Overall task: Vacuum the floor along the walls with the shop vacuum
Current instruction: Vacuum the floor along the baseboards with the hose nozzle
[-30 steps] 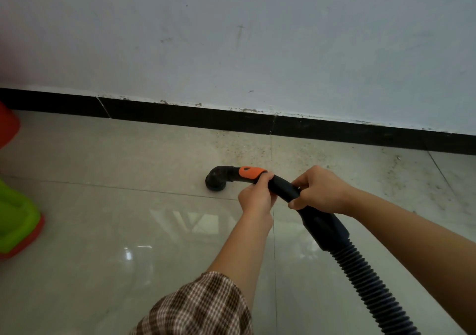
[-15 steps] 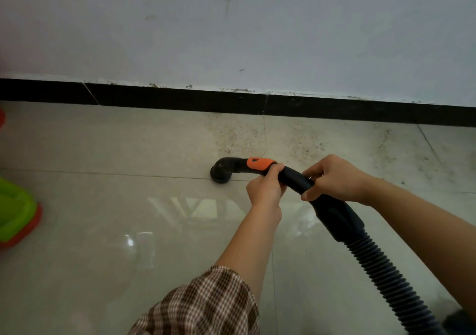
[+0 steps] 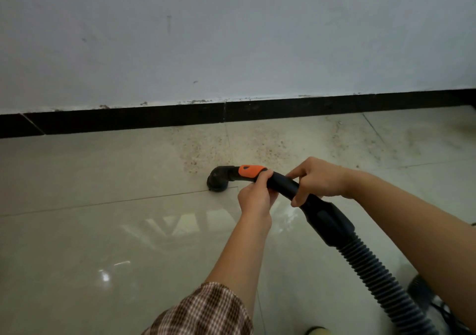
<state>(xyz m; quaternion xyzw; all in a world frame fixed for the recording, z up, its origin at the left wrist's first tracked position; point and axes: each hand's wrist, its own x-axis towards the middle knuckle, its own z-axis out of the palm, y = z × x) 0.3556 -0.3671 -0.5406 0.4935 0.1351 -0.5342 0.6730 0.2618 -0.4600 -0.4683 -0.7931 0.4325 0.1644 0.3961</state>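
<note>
I am curling the fingers of left hand (image 3: 255,196) and right hand (image 3: 317,180) round the wand (image 3: 282,183); its nozzle (image 3: 218,179) is touching the floor (image 3: 103,231) at nine o'clock of the nearer left hand, grit (image 3: 206,149) at twelve.

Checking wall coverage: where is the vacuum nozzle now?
Head view, mid-frame: the nozzle sits on the floor at the near edge of the dirt patch, left of the left hand.

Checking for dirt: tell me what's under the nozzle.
The nozzle sits mouth-down on the floor, at a grout line; specks lie beyond it. Anything beneath its mouth is hidden.
</note>
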